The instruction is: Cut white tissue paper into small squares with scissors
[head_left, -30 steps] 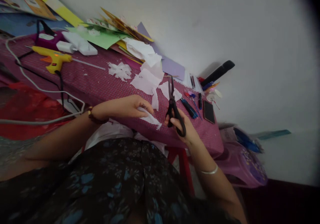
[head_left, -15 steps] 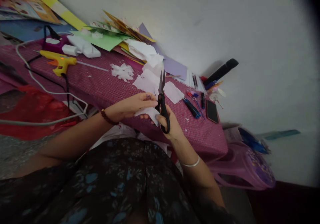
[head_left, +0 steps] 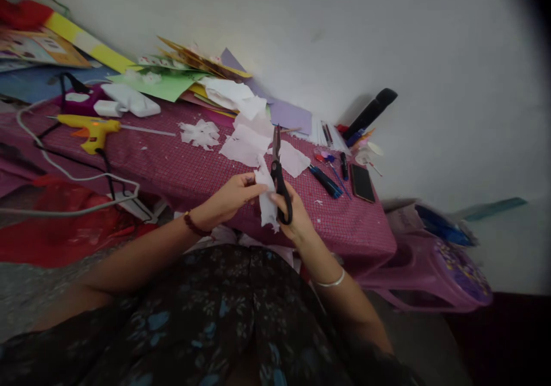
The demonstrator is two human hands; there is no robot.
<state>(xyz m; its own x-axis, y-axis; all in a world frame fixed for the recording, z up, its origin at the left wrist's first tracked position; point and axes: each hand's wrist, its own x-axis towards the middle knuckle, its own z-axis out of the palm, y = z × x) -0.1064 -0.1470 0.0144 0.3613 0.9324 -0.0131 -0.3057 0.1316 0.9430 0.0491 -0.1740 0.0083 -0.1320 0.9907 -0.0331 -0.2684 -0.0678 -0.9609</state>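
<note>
My left hand (head_left: 237,198) pinches a strip of thin white paper (head_left: 267,205) with ragged edges, which hangs upright in front of my body. In my right hand (head_left: 296,217) is a pair of black-handled scissors (head_left: 278,171), blades pointing away from me and nearly closed. The fingers of that hand are also close to the paper's right edge; whether they grip it I cannot tell. Beyond the hands, white paper sheets (head_left: 245,145) lie on the table, with a pile of cut white pieces (head_left: 200,134) to their left.
A yellow glue gun (head_left: 92,131) with a cord lies at the left of the checked tablecloth (head_left: 163,159). Coloured papers (head_left: 172,85) are stacked by the wall. On the right are a blue-black cutter (head_left: 326,182), a phone (head_left: 363,183) and a pink stool (head_left: 413,285).
The white paper has turned from lying sideways to hanging upright between my hands. My left hand has shifted left and slightly down. The scissors' blades have come closer together.
</note>
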